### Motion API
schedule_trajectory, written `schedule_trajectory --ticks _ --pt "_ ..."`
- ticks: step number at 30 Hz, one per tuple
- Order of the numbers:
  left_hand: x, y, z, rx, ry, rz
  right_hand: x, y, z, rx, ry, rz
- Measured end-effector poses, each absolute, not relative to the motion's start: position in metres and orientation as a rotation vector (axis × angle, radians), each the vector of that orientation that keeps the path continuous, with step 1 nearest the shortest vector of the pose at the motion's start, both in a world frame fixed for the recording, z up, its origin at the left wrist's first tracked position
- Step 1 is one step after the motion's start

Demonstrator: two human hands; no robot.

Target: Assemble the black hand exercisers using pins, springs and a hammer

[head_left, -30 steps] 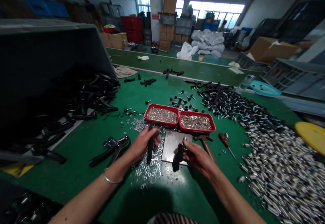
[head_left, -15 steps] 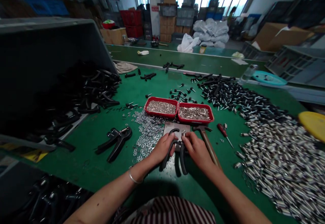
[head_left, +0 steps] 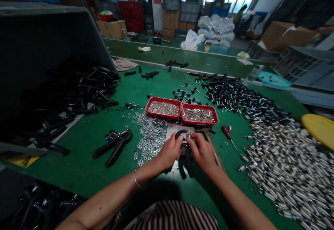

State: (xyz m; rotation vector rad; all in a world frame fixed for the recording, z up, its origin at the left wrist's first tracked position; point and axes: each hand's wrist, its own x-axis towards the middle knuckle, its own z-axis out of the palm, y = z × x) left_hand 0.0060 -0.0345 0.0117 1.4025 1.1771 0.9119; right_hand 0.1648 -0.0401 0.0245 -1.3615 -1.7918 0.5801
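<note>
In my left hand (head_left: 171, 149) is a black hand exerciser (head_left: 188, 162) with a curved top and a handle hanging down, its fingers closed around the upper part. My right hand (head_left: 202, 152) pinches a silver coil spring (head_left: 189, 134) at the exerciser's curved end. Whether the spring is seated in it, I cannot tell. Both hands are over a small metal plate (head_left: 171, 129). Beside my right hand lies a hammer (head_left: 217, 157), partly hidden. A similar hand exerciser fitted with a spring (head_left: 117, 143) rests to the left.
Two red trays (head_left: 181, 113) of small metal pins stand ahead. Loose nuts (head_left: 150, 138) spread to the left of the plate. A screwdriver (head_left: 228, 134), heaped springs (head_left: 292, 167) and black-headed screws (head_left: 242, 92) lie right. A grey bin (head_left: 100, 39) of black handles stands left.
My left hand and the exerciser have tilted a little, bringing the curved end against the spring in my right hand. The whole view has shifted slightly.
</note>
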Motion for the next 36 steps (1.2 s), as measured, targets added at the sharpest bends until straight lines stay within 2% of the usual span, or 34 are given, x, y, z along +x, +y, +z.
schedule_trajectory --ticks 5,13,17,20,26,31,33,36 --pt "0.007 -0.039 0.005 1.396 1.218 0.946 0.161 -0.038 0.018 -1.353 -1.761 0.63" --pt "-0.009 -0.04 0.004 1.952 1.406 0.785 0.166 -0.046 0.032 -1.346 -1.866 0.88" --pt "-0.021 -0.045 0.012 2.291 1.249 0.467 0.171 -0.058 0.032 -1.27 -1.959 1.113" --pt "-0.025 -0.047 0.021 2.383 1.198 0.253 0.168 -0.068 0.028 -1.339 -1.955 1.136" --pt "-0.026 -0.006 0.024 2.443 1.158 0.105 0.169 -0.039 0.024 -1.563 -2.117 0.934" --pt "-0.024 0.048 0.023 2.633 1.227 0.025 0.214 0.037 0.037 -1.675 -2.27 0.349" --pt "-0.019 0.067 0.027 2.699 1.261 0.069 0.233 0.063 0.038 -1.7 -2.346 0.15" --pt "0.002 0.097 0.035 2.76 1.246 0.255 0.242 0.092 0.032 -1.742 -2.456 0.03"
